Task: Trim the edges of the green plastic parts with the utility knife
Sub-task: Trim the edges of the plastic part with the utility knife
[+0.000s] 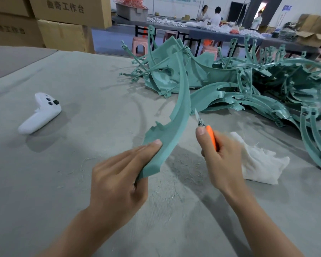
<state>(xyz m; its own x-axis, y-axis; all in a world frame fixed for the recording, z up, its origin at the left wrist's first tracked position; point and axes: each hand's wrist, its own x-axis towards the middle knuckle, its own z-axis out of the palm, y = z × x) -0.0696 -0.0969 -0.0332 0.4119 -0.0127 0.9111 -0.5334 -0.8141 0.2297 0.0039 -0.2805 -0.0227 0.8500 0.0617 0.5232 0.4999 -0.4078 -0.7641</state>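
Grey felt table cover (54, 191) in the near field, strewn with fine shavings.

Left hand (119, 175), low centre: fingers lie along the lower end of a curved green plastic part (176, 115), thumb tucked behind, gripping it. The part is held off the table and arcs up toward 12 o'clock, with a ragged notch on its left edge.

Right hand (220, 156), at 3 o'clock of the left: fingers curled round an orange utility knife (210, 135), thumb tip near the blade base. The blade points to 11 o'clock, its tip just beside the part's right edge; contact cannot be told.

White cloth (259, 162), crumpled, at 4 o'clock of the right hand.

White controller (40, 113) at 10 o'clock of the left hand, well apart.

Pile of green parts (248, 86) spreads from 1 to 3 o'clock.

Farther off: cardboard boxes (63, 15) at 11 o'clock, pink stools (139, 45) at 12, and a long table (202, 32) with people at 1 o'clock.
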